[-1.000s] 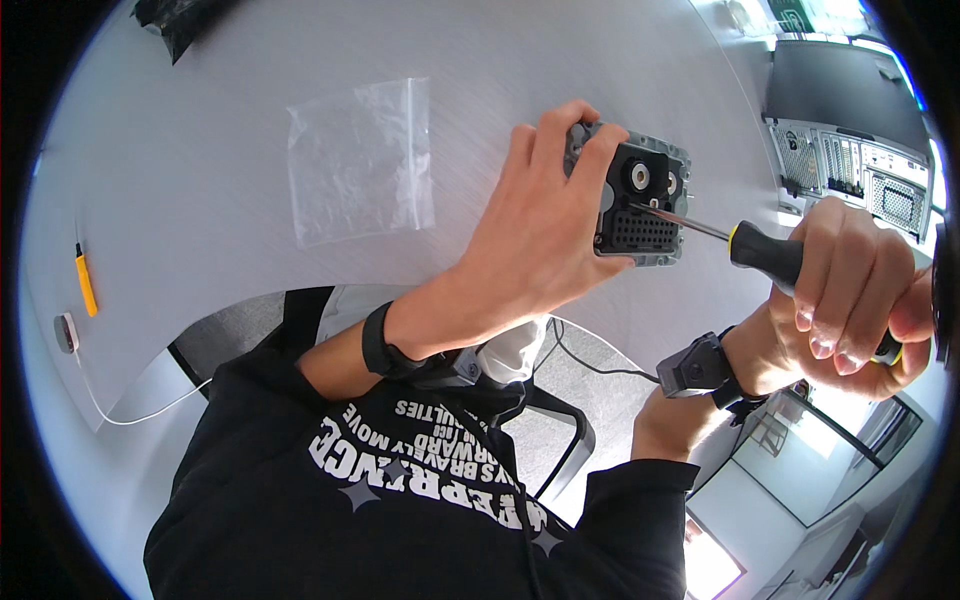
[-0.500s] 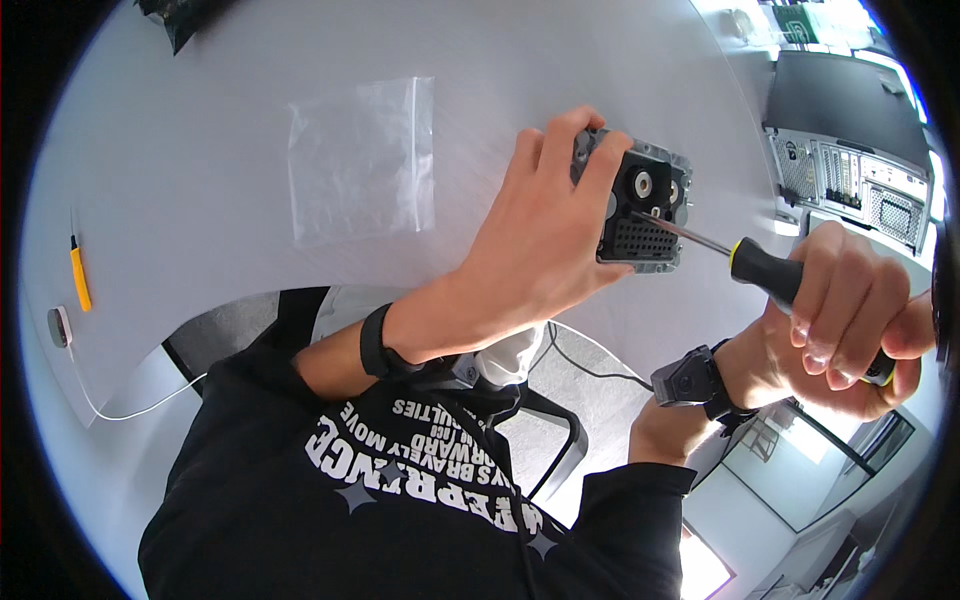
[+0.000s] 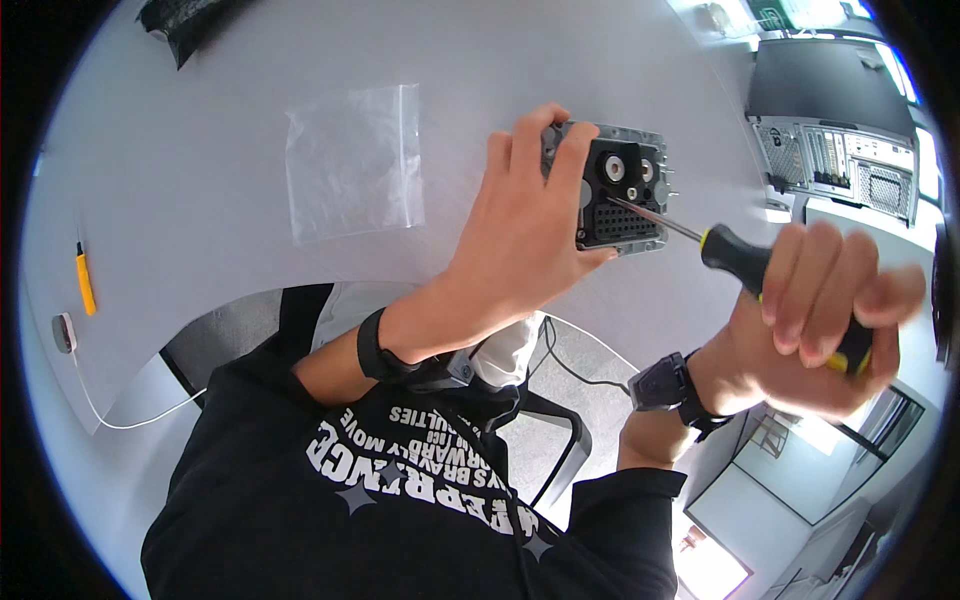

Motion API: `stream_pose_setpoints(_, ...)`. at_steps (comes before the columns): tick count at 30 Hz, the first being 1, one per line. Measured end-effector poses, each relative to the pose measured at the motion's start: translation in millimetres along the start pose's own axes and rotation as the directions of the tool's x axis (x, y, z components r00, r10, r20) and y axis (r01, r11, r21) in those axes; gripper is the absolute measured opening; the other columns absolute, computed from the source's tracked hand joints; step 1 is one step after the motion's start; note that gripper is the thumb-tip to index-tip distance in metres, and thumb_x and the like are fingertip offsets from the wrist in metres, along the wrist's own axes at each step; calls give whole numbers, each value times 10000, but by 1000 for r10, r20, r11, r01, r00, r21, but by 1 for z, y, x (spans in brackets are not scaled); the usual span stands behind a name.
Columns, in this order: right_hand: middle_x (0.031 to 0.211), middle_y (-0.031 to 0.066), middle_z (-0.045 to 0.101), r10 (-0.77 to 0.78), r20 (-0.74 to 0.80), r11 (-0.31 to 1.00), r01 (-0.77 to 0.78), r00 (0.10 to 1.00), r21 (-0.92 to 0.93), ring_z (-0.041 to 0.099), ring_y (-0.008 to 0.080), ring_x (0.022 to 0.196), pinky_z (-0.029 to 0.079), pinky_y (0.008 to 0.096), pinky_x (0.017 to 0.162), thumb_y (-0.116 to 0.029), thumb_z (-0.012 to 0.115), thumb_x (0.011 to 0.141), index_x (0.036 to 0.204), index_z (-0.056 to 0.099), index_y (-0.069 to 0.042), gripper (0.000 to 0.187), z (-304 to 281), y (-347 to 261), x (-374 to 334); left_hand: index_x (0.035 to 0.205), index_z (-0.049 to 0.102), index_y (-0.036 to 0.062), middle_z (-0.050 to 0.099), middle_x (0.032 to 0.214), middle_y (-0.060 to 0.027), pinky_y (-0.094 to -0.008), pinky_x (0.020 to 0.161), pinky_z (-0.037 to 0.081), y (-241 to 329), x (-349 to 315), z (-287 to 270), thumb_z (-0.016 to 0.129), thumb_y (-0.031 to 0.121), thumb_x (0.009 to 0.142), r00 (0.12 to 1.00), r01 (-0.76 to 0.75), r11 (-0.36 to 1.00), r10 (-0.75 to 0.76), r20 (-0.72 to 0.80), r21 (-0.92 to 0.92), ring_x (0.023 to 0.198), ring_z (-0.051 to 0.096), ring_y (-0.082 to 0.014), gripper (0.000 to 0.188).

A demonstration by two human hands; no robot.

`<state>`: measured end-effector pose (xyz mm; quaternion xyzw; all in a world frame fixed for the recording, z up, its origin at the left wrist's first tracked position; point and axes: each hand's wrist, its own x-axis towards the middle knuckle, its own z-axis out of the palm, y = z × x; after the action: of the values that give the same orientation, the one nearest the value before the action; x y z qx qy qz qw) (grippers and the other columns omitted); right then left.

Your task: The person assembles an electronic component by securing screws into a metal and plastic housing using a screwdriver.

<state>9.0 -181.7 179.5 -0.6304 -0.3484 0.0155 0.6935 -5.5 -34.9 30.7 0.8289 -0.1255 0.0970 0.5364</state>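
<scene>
My left hand [image 3: 520, 215] grips the left side of a grey metal module with a black face [image 3: 625, 225], fingers over its far edge and thumb at the near edge. Two round metal-ringed openings and a grid of small square holes show on that face. A screwdriver [image 3: 735, 256] with a black and yellow handle is wrapped in the fist of my right hand [image 3: 815, 315]. Its thin shaft slants left and its tip meets the face between the round openings and the grid. Slight blur covers my right thumb and knuckles.
An empty clear zip bag [image 3: 355, 165] lies on the grey table [image 3: 480, 60] left of the module. A yellow-handled tool [image 3: 84, 280] and a small cabled device [image 3: 64, 333] sit far left. Black wrapping [image 3: 185, 25] is at the top left, a computer case [image 3: 835, 130] at the right.
The module, my left hand and the screwdriver appear a little farther left and up in view, though the whole view has shifted too. My right hand has turned slightly around the handle.
</scene>
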Motion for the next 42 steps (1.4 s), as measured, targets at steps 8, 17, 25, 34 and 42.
stream_pose_setpoints(8, 563, 9, 474, -290, -492, 913, 391, 821, 113, 424, 105, 458, 380, 260, 484, -146, 467, 832, 795, 553, -91, 108, -39, -47, -65, 1417, 422, 149, 346, 1435, -155, -454, 985, 441, -5, -1, -11, 871, 196, 610, 994, -51, 994, 41, 106, 98, 1196, 428, -395, 924)
stream_pose_setpoints(17, 604, 32, 371, -175, -831, 966, -73, 529, -249, 337, 111, 519, 294, 267, 503, -146, 393, 926, 910, 567, -2, 227, -55, -45, -99, 1281, 582, 124, 368, 1446, -227, -497, 1021, 379, 2, -7, -32, 789, 282, 761, 973, -229, 941, 217, 74, 248, 1252, 399, -434, 581)
stream_pose_setpoints(25, 802, 117, 692, 324, -607, -19, -637, 725, -771, 672, 258, 734, 511, 329, 676, -190, 615, 871, 1045, 687, -101, 208, -74, 35, -69, 1212, 634, 114, 453, 1423, -151, -461, 1009, 412, 14, -15, -40, 693, 166, 841, 969, -241, 939, 245, 15, 245, 1279, 433, -353, 379)
stream_pose_setpoints(34, 957, 97, 685, 395, -532, -201, -495, 749, -845, 665, 317, 846, 516, 420, 753, -173, 644, 853, 992, 684, -125, 153, -83, 78, -73, 1101, 666, 96, 523, 1337, -138, -437, 995, 407, 14, -19, -53, 672, 70, 823, 978, -195, 975, 202, -57, 109, 1252, 459, -367, 279)
stream_pose_setpoints(42, 858, 97, 679, 192, -478, -10, -485, 857, -874, 662, 292, 777, 502, 367, 677, -105, 649, 847, 910, 663, -90, 66, -83, 61, -83, 1060, 690, 67, 638, 1170, -115, -320, 871, 458, 21, -16, -56, 631, 13, 824, 967, -241, 967, 246, -61, 82, 1038, 596, -238, 249)
